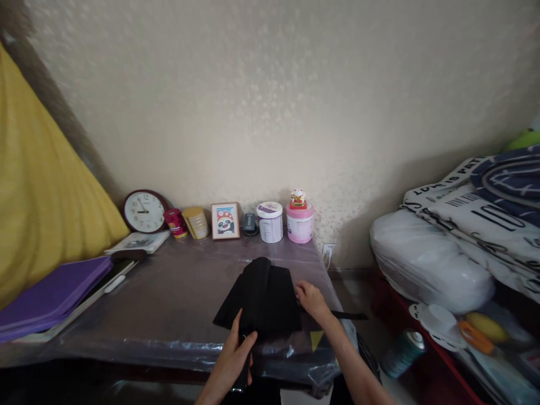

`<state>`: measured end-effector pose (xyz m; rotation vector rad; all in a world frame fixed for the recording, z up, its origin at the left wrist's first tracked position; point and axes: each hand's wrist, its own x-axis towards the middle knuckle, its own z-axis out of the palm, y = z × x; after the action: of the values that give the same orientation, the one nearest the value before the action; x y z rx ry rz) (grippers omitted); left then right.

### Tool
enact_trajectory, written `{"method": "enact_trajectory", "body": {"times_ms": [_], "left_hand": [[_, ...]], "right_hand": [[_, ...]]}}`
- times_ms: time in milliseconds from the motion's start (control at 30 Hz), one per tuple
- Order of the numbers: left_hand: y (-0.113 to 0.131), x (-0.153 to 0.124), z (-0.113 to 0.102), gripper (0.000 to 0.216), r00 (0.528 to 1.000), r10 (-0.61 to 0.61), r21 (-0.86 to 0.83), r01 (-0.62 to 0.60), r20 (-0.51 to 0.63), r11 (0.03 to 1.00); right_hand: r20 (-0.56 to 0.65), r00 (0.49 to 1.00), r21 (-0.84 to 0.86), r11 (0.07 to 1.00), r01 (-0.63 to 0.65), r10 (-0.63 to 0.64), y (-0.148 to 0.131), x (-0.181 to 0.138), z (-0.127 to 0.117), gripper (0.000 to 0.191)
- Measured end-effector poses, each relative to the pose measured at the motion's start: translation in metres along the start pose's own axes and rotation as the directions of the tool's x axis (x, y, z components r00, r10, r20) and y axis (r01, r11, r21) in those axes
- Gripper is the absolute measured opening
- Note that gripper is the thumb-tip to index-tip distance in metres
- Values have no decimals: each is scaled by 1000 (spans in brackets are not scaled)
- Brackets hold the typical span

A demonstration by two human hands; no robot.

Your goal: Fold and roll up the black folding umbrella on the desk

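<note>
A black folding umbrella (pixel 264 298) lies near the table's front edge, its canopy partly collapsed into loose, flat folds. My left hand (pixel 234 354) is wrapped around its dark handle, which points toward me over the edge. At the canopy's right side, my right hand (pixel 310 298) is closed with fingers curled at the border of the black fabric; what exactly they pinch is hidden. A narrow black strap (pixel 350 315) sticks out to the right from behind my right wrist.
A plastic-covered table (pixel 169 304) carries a clock (pixel 144 211), a picture frame (pixel 225 221), a white tub (pixel 270 222) and a pink tub (pixel 300 225) with a lucky-cat figurine along the wall. Purple folders (pixel 54 295) lie left. On the right are a spray can (pixel 403 353) and bagged bedding (pixel 430 259).
</note>
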<state>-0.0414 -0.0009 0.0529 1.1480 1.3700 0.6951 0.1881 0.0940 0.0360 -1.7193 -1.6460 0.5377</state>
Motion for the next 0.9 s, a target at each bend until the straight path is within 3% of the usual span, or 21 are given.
{"method": "enact_trajectory", "body": {"times_ms": [200,367,633,900], "left_hand": [[-1,0,-4,87,999,-28,-50,29,15,998],[-2,0,-3,80,1000,14,-69,-14,6,998],[-3,2,0,74,1000,-6,-28,5,-12,1000],[-3,0,2,77,999,33,-1,-33,-21,999]], "right_hand": [[60,990,141,981,-133,126,5,13,15,23],[50,986,183,970,-163,156,2,19,23,34],[-84,993,166,984,-66,80,-8,31,35,33],[-122,992,227,973,41,-13,-29,39,33,28]]}}
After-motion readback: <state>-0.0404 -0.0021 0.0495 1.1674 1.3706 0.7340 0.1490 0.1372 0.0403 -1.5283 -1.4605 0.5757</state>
